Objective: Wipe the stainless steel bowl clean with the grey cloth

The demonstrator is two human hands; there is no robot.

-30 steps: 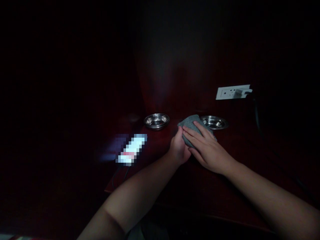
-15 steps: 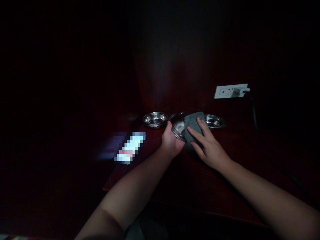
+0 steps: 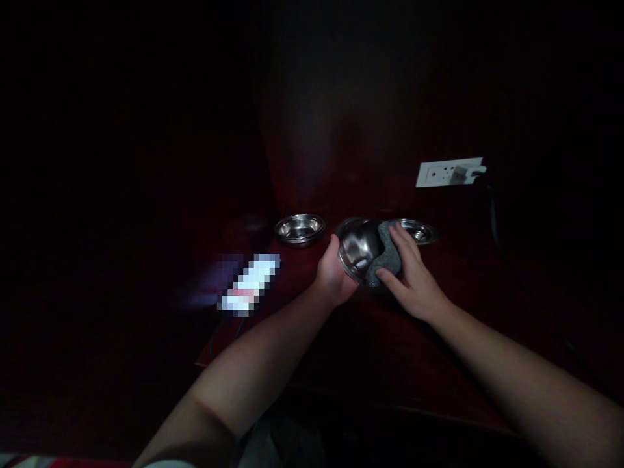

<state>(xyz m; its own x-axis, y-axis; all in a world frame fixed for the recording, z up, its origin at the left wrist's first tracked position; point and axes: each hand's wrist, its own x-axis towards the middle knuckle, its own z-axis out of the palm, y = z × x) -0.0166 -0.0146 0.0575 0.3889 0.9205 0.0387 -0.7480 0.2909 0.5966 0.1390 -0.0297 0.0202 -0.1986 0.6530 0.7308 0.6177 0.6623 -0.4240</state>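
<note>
The scene is very dark. My left hand [image 3: 332, 276] grips the near left rim of a small steel bowl [image 3: 358, 250], tilted so its inside faces me. My right hand [image 3: 413, 279] presses a grey cloth [image 3: 387, 260] against the bowl's right side, fingers curled over the cloth. Both hands are above a dark reddish wooden table [image 3: 390, 364].
Two more steel bowls stand on the table: one at the left [image 3: 299, 229], one behind my right hand [image 3: 418, 230]. A lit, blurred screen [image 3: 248, 285] lies to the left. A white wall socket [image 3: 448, 173] with a plug and dark cable is at the back right.
The cloth slid from over the bowl's front to its right side, uncovering the shiny inside. My left hand tilted the bowl further up towards me.
</note>
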